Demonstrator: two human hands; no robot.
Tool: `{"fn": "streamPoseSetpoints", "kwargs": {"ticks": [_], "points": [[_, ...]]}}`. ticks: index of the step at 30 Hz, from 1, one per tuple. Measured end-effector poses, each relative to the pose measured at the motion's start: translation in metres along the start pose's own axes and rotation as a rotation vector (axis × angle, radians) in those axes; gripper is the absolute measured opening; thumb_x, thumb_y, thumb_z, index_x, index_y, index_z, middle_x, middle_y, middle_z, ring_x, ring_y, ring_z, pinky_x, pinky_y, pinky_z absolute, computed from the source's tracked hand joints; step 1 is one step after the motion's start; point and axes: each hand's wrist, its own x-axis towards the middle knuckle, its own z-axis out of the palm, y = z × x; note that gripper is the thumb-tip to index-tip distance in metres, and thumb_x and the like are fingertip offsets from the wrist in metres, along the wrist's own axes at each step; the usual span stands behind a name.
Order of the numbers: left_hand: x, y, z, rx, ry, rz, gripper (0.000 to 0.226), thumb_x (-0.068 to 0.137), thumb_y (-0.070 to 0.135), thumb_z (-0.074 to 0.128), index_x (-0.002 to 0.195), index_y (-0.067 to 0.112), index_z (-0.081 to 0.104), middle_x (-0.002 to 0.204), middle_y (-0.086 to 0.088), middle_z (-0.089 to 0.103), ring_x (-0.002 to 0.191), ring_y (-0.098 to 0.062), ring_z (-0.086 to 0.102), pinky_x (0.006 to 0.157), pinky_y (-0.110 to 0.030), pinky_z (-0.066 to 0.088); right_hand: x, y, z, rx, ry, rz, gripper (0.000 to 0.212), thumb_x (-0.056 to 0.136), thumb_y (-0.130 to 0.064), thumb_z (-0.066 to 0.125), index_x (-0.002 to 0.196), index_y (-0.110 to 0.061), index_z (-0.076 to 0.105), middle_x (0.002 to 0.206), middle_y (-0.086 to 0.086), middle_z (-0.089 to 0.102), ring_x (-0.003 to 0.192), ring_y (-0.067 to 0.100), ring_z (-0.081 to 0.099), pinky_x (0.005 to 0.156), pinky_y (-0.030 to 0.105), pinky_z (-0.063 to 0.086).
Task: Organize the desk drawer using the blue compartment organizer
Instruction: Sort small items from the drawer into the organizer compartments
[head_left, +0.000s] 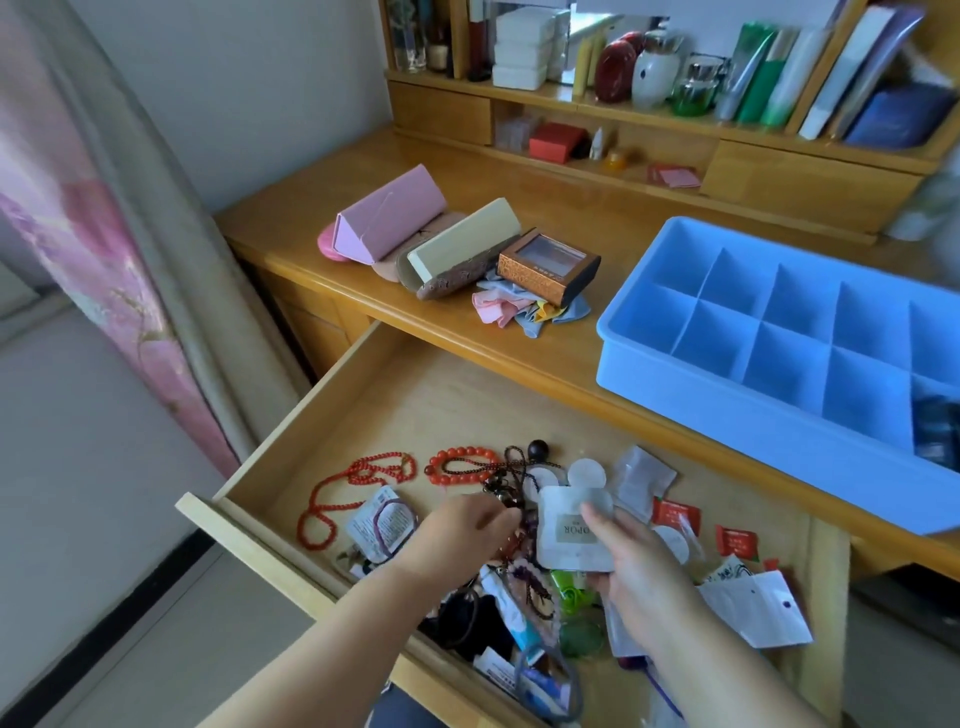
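Observation:
The wooden drawer (395, 395) is pulled out below the desk, its near half full of small clutter. The blue compartment organizer (670, 291) sits on the desktop at the right, with a dark object in its near right cell. My right hand (639, 566) holds a white sample sachet (569, 535) over the drawer, thumb on its face. My left hand (462, 530) reaches into the pile and pinches at dark beaded cords (506, 478) beside the sachet. A red bead necklace (343, 488) and a red bead bracelet (462, 465) lie in the drawer to the left.
On the desktop lie a pink case (387, 221), a cream case (462, 244), a brown windowed box (548, 267) and folded cloths (514, 309). Shelves with bottles and books stand behind. More sachets, red packets (675, 514), hair ties and tubes fill the drawer. A curtain hangs at the left.

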Motion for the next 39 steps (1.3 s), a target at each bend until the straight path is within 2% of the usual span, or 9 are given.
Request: {"fn": "streamPoseSetpoints", "kwargs": {"ticks": [4,10,15,20,26,29,32,36,39], "points": [[0.003,-0.048,-0.021,0.517,0.04,-0.211,0.056,0.082,0.04,0.067,0.127,0.016,0.046,0.127,-0.001,0.042,0.108,-0.019,0.052,0.083,-0.029,0.049,-0.002,0.001,-0.02,0.019,0.103,0.025,0.02,0.09,-0.023,0.061,0.105,-0.011,0.067,0.088,0.008,0.073,0.083,0.028,0.066,0.063,0.036,0.046],[0.008,-0.052,-0.011,0.825,-0.059,-0.248,0.079,0.066,0.059,0.074,0.126,0.016,0.045,0.121,-0.003,0.042,0.108,-0.021,0.049,0.086,-0.034,0.049,-0.011,-0.007,-0.024,0.09,0.095,0.026,0.018,0.09,-0.018,0.06,0.106,-0.011,0.066,0.094,0.013,0.07,0.083,0.029,0.065,0.064,0.037,0.048],[0.002,-0.052,-0.018,0.504,0.04,-0.184,0.026,0.084,0.046,0.06,0.086,0.023,0.049,0.092,0.003,0.056,0.085,-0.016,0.055,0.063,-0.026,0.041,-0.019,-0.013,-0.03,0.099,0.048,-0.01,0.02,0.088,-0.017,0.062,0.105,-0.007,0.067,0.094,0.015,0.072,0.082,0.029,0.067,0.067,0.039,0.049],[-0.003,-0.048,-0.037,0.632,0.205,-0.006,0.027,0.096,0.037,0.045,0.098,0.024,0.068,0.115,0.009,0.051,0.108,-0.015,0.043,0.092,-0.029,0.041,-0.03,-0.022,-0.036,0.038,0.012,-0.072,0.033,0.073,-0.025,0.069,0.103,-0.012,0.069,0.091,0.009,0.074,0.084,0.025,0.069,0.074,0.04,0.05],[-0.023,0.028,-0.052,0.44,0.438,0.284,0.03,0.096,0.024,0.043,0.072,0.011,0.056,0.088,0.008,0.047,0.071,-0.013,0.054,0.049,-0.022,0.043,-0.052,-0.041,-0.056,-0.113,0.068,-0.228,0.024,0.079,-0.023,0.071,0.097,-0.009,0.07,0.085,0.009,0.074,0.079,0.026,0.072,0.067,0.042,0.058],[-0.03,0.096,-0.053,0.224,0.42,0.457,0.032,0.094,0.02,0.04,0.07,0.004,0.054,0.079,0.001,0.057,0.059,-0.007,0.052,0.041,-0.024,0.04,-0.068,-0.064,-0.071,-0.231,0.155,-0.409,0.011,0.083,-0.028,0.07,0.092,-0.021,0.071,0.089,0.003,0.075,0.085,0.022,0.071,0.082,0.05,0.055],[-0.023,0.163,-0.051,-0.037,0.337,0.489,0.03,0.095,0.019,0.045,0.076,0.0,0.057,0.072,-0.01,0.066,0.045,-0.005,0.049,0.038,-0.017,0.035,-0.086,-0.094,-0.09,-0.315,0.262,-0.621,0.007,0.083,-0.03,0.07,0.09,-0.03,0.069,0.088,-0.005,0.074,0.082,0.011,0.07,0.074,0.039,0.056],[0.008,0.239,-0.041,-0.287,0.128,0.485,0.027,0.096,0.016,0.052,0.078,-0.003,0.059,0.081,-0.01,0.073,0.073,-0.013,0.072,0.064,-0.024,0.059,-0.096,-0.136,-0.129,-0.442,0.574,-0.783,0.007,0.082,-0.035,0.067,0.087,-0.032,0.062,0.084,-0.011,0.07,0.077,-0.003,0.064,0.058,0.018,0.05],[0.038,0.284,-0.027,-0.127,0.038,0.505,0.03,0.096,0.013,0.05,0.067,0.007,0.054,0.076,-0.014,0.069,0.071,-0.023,0.07,0.067,-0.029,0.057,-0.097,-0.158,-0.155,-0.479,0.749,-0.797,0.018,0.083,-0.031,0.067,0.094,-0.035,0.053,0.087,-0.017,0.065,0.079,-0.001,0.063,0.055,0.017,0.047]]}}
